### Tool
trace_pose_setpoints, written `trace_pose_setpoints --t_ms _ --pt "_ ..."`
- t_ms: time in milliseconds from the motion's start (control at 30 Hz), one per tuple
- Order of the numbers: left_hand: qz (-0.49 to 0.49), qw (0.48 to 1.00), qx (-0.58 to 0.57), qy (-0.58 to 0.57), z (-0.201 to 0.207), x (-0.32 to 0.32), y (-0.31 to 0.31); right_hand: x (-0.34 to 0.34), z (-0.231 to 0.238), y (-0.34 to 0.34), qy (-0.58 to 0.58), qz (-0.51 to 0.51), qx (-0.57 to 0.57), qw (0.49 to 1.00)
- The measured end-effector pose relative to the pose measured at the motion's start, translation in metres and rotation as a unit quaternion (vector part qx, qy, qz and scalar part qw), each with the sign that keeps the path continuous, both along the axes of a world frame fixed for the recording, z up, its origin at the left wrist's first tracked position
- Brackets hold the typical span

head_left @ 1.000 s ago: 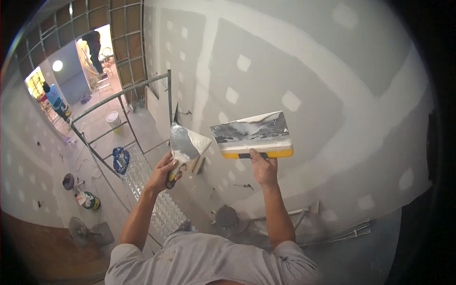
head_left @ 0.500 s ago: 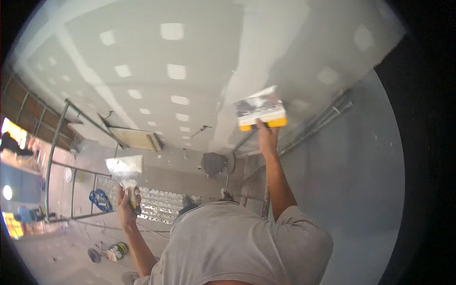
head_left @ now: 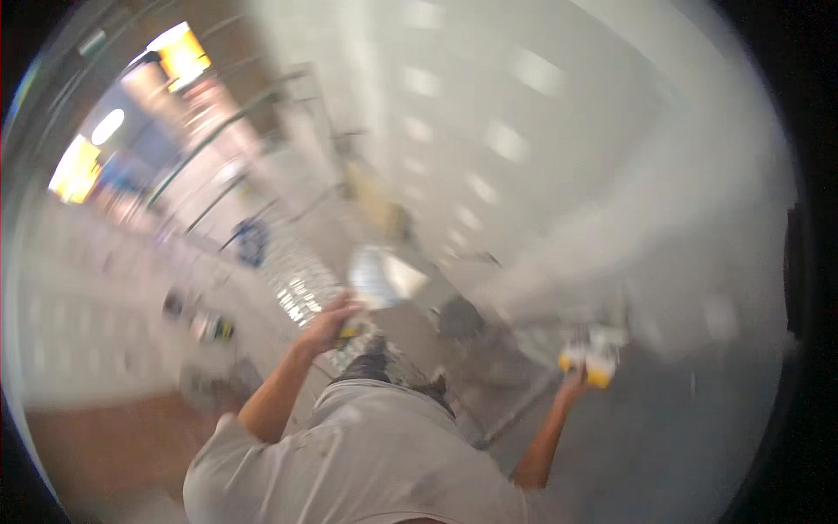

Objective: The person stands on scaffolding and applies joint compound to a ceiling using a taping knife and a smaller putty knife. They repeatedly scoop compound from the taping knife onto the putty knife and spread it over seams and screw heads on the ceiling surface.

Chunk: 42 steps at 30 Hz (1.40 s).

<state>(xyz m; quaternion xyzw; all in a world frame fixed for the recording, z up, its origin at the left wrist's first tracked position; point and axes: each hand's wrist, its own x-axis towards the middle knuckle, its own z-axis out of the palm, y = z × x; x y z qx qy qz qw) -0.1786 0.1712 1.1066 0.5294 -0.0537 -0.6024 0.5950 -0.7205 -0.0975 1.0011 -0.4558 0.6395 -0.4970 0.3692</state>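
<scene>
"Pale wall [head_left: 65, 314] at the far left, with a brown panel [head_left: 113, 450] low down. What stands next to it?"

"A small dark tub [head_left: 212, 327] on the floor. Motion blur hides what is in it. Farther off, beyond a green scaffold rail [head_left: 209, 140], sits a pale bucket [head_left: 231, 171], and I can't tell its contents either."

"And past those?"

"A blue bundle [head_left: 252, 242] at the far end of a speckled metal plank [head_left: 298, 290], then the left hand [head_left: 330, 323]. Its fingers are curled round the handle of a putty knife [head_left: 371, 278], whose blade points away from the body, with white stuff on its right part."

"To the right of that?"

"A dark round object [head_left: 461, 319] down low, near the foot of a grey wall [head_left: 576, 148] marked with rows of white patches and broad pale bands. Then the right hand [head_left: 572, 384], well apart from the left, low down, gripping the yellow edge of a wide blade [head_left: 599, 365]. Each finger's exact place is too blurred to tell."
</scene>
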Motion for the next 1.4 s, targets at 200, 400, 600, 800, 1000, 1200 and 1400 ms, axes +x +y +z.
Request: trace_pose_setpoints --t_ms 200,400,600,800,1000,1200,1400 --pt "0.047 0.973 -0.225 0.034 -0.012 0.027 0.074 0.158 -0.046 0.019 -0.135 0.106 0.106 0.979" --pt "0.302 0.944 -0.130 -0.015 -0.062 0.028 0.182 0.321 -0.037 0.026 -0.135 0.263 0.154 0.943" --pt "0.453 0.886 -0.099 -0.028 -0.093 0.053 0.261 0.470 -0.033 0.025 -0.212 0.368 0.213 0.880" --pt "0.507 0.854 -0.109 -0.042 -0.089 0.099 0.304 0.610 -0.007 0.044 -0.242 0.480 0.189 0.822" --pt "0.548 0.830 -0.081 -0.067 -0.069 0.138 0.321 0.701 0.004 0.084 -0.082 0.566 0.068 0.817" --pt "0.598 0.796 -0.047 -0.072 -0.064 0.161 0.313 0.813 -0.003 0.100 0.052 0.707 0.001 0.705" --pt "0.647 0.758 -0.056 -0.063 -0.074 0.199 0.302 0.947 -0.028 0.128 0.053 0.762 0.013 0.645"
